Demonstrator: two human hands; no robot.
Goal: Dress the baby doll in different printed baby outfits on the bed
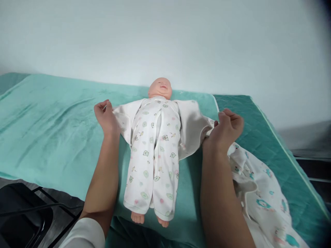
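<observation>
A baby doll (pixel 160 88) lies on its back, feet toward me. It wears white printed pants (pixel 152 165) that reach up over the chest, with bare feet showing below the cuffs. Beneath it a white baby shirt (pixel 190 120) is spread out to both sides. At the shirt's left edge my left hand (pixel 104 117) is closed in a pinch on the cloth. My right hand (pixel 227 127) is closed too, at the shirt's opposite edge, drawing the fabric up and outward; the exact grip is partly hidden by the fingers.
A light green cover (pixel 59 127) lies over a darker green quilted mat (pixel 261 148). A crumpled white printed garment (pixel 263 196) rests beside my right forearm. A pale wall (pixel 165 41) rises behind. A black chair (pixel 23 213) stands at lower left.
</observation>
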